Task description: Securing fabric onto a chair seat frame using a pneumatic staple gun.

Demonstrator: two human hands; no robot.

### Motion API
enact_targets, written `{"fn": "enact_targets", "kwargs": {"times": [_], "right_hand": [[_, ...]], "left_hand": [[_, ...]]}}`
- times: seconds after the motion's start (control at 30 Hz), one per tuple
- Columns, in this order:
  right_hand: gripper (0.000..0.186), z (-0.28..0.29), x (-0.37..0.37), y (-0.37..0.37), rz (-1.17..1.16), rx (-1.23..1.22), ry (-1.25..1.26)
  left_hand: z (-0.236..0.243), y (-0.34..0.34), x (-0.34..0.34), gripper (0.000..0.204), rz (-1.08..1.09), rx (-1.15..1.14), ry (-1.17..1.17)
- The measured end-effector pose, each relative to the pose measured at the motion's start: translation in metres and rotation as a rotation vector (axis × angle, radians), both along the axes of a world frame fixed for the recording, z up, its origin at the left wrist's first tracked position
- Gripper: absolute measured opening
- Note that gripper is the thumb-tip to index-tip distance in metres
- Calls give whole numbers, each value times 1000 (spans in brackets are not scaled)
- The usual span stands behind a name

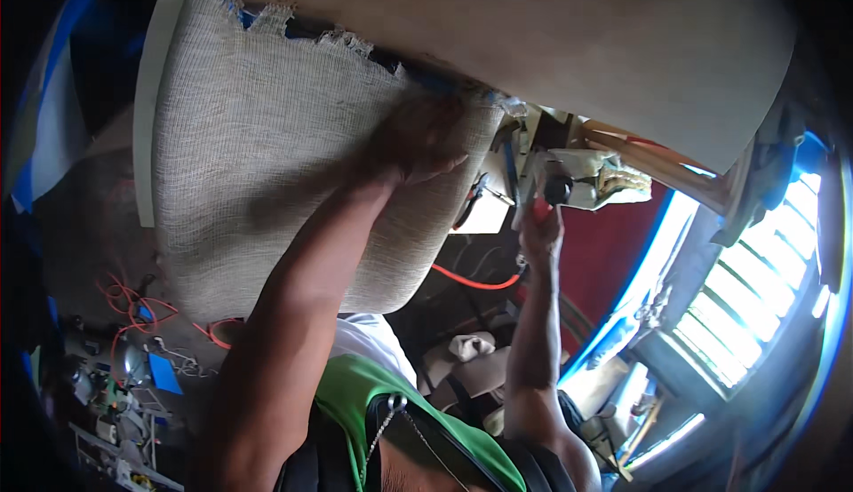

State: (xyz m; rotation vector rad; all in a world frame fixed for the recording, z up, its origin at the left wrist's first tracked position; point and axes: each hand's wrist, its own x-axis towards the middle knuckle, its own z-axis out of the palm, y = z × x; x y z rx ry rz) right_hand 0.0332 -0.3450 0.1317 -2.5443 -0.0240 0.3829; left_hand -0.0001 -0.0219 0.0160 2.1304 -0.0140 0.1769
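A cushion-like seat or back panel, covered in beige woven fabric (293, 154), is tilted up in front of me, with a frayed upper edge. Over its upper right part lies my left hand (419, 137), its thumb stretched out to the right; the other fingers rest in shadow by the frayed edge, apart from the thumb. To the right of the panel, my right hand (540, 230) grips the red handle of an air staple gun (558, 192) with a round black cap. An orange-red air hose (480, 282) runs up to the tool. Where its nose points is hidden.
A large smooth tan panel (551, 30) spans the top. Hand tools (480, 192) and wooden bars (653, 163) lie behind the staple gun. Orange hose coils (133, 301) and machinery (111, 403) are on the floor at left. A barred window (751, 288) is at right.
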Motion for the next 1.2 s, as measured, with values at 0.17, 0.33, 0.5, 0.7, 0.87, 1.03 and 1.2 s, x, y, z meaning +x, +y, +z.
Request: {"fn": "enact_targets", "kwargs": {"times": [0.17,0.33,0.5,0.7,0.87,1.03,1.2], "right_hand": [[50,113,55,105,575,-255,-36],[50,121,110,191,967,-668,54],[42,109,115,261,518,-665,553],[44,78,104,283,810,-811,357],[51,53,107,293,1029,-1043,226],[55,36,88,312,985,-1344,194],[56,29,80,308,974,-1326,118]], "left_hand": [[5,7,-6,80,19,-97,121],[-10,-2,-3,76,106,-163,-23],[-23,-7,-5,79,115,-156,-26],[-19,-6,-6,74,158,-221,-46],[-21,-5,-5,75,122,-210,11],[-1,15,-2,69,-84,-212,137],[-21,-1,-3,63,140,-130,-68]]}}
